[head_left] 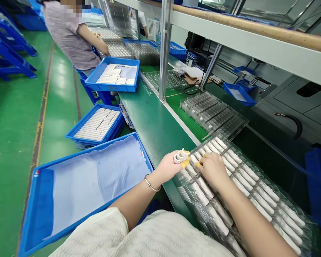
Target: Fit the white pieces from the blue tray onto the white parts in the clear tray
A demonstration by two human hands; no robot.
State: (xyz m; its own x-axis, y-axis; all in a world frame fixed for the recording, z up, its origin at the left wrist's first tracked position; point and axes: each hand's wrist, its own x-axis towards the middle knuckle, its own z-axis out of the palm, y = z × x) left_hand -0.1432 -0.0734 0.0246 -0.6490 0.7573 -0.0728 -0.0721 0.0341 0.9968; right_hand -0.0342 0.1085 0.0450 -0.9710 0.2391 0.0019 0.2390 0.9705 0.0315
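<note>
A worker's left hand (173, 163) gripped a few white tubes (181, 156) at the near-left corner of the clear tray (259, 200) (yellow finger cots showing); the right hand (213, 169) pressed curled fingers onto the tray's tube rows.

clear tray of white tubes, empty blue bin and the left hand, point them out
clear tray (259, 167), head view, on the ridge between the tube rows
blue bin (41, 203), head view, on its bare blue floor
left hand (169, 165), head view, on the back of the hand
</note>
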